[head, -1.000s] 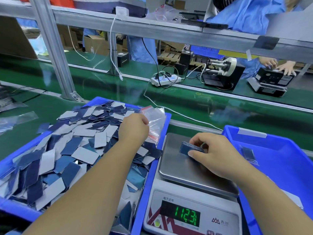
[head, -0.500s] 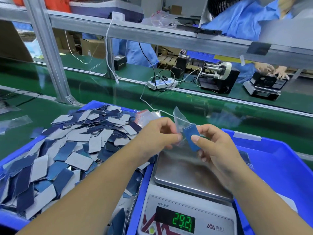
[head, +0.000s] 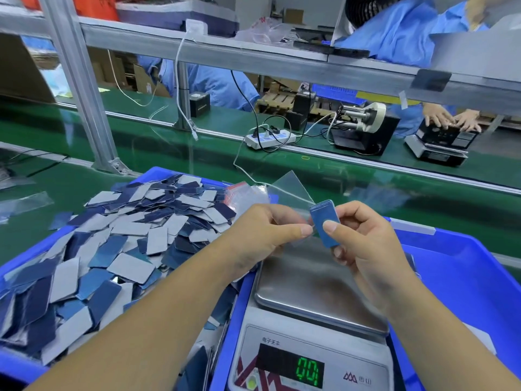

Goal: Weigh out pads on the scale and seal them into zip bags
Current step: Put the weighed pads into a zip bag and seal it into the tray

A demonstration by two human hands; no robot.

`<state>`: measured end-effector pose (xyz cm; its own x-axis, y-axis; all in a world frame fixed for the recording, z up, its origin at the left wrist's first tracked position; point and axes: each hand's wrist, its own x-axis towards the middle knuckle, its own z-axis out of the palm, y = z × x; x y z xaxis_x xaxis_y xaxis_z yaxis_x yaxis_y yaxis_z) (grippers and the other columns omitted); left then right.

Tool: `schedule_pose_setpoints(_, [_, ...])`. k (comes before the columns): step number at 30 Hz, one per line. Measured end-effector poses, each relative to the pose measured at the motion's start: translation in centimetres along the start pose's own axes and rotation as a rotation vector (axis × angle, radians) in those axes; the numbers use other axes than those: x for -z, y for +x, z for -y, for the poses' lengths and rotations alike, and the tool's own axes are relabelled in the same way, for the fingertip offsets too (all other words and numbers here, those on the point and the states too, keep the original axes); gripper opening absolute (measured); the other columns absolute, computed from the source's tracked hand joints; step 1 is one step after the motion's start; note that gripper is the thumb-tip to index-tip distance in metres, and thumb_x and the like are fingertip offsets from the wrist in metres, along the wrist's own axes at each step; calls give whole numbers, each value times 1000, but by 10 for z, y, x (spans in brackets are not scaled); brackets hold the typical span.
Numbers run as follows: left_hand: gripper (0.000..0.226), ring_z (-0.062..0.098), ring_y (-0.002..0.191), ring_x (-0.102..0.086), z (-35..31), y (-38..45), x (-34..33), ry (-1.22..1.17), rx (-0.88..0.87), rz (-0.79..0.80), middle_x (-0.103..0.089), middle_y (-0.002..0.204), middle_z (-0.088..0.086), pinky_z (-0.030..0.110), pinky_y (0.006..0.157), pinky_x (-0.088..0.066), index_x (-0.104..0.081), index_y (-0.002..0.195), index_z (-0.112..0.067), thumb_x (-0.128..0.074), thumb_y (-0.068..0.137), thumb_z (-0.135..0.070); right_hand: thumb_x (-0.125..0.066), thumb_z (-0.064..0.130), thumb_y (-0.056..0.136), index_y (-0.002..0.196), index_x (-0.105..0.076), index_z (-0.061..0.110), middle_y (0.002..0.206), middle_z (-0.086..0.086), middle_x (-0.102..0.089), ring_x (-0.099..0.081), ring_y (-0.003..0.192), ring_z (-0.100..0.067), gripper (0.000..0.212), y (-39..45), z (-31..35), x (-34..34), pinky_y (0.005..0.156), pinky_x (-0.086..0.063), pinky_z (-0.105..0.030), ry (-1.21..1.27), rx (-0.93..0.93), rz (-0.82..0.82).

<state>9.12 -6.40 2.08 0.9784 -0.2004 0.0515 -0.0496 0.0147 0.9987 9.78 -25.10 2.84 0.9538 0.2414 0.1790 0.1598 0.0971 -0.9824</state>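
My right hand (head: 366, 244) pinches a small stack of blue pads (head: 324, 222) upright above the scale. My left hand (head: 262, 235) pinches the edge of a clear zip bag (head: 293, 187) right beside the stack; the bag stands up behind the pads. The scale (head: 313, 328) sits below both hands with a bare steel pan (head: 313, 283), and its green display (head: 308, 372) reads about 0.0. A blue tray (head: 17, 362) on the left holds a heap of loose blue and grey pads (head: 112, 244).
A pile of spare zip bags (head: 245, 193) lies at the pad tray's far right corner. Another blue bin (head: 462, 277) stands to the right of the scale. Beyond runs a green conveyor (head: 197, 153) with a power strip (head: 270, 138), under a metal shelf frame (head: 81, 88). Other workers stand opposite.
My right hand lifted the pad stack off the scale pan. My left hand brought a zip bag from the pile over to it. The display fell from 112.3 to near zero.
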Motion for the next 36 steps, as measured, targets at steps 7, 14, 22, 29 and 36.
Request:
schedule_pose_setpoints(7, [19,4,54,-50,1,-2,1,69,-1,17,-61,60,-10,16,55,-39,-75,81,-23,-69,92,-8,-79,18,70,75,-68,26,70,-3,-63,-42,51,-14,15,0,3,0,46,-34,-22,-28,11,13])
schedule_pose_setpoints(14, [26,1,47,-47,0,-1,3,151,25,-39,-58,57,-9,13,50,-35,-66,68,-20,-69,93,-14,-73,19,73,76,-69,27,68,0,-63,-43,50,-13,9,0,2,-1,45,-36,-20,-67,6,53])
schedule_pose_setpoints(22, [24,7,44,-32,3,4,8,-1,33,-139,-52,58,-4,17,42,-27,-66,70,-18,-71,92,-23,-76,14,76,77,-67,26,69,1,-61,-43,54,-12,16,3,-2,5,46,-35,-21,-101,7,-7])
schedule_pose_setpoints(29, [18,9,53,-32,3,3,7,-121,102,-58,-47,61,-1,19,48,-19,-72,84,-11,-63,93,1,-74,20,70,76,-68,26,70,1,-61,-41,55,-13,10,4,-3,5,46,-35,-21,-103,-4,-3])
schedule_pose_setpoints(36, [44,7,44,-30,3,2,5,27,83,-100,-40,52,-10,17,42,-25,-62,51,-26,-66,95,-25,-74,20,71,77,-67,25,71,-2,-61,-39,57,-16,10,3,-3,5,47,-33,-23,-110,0,19])
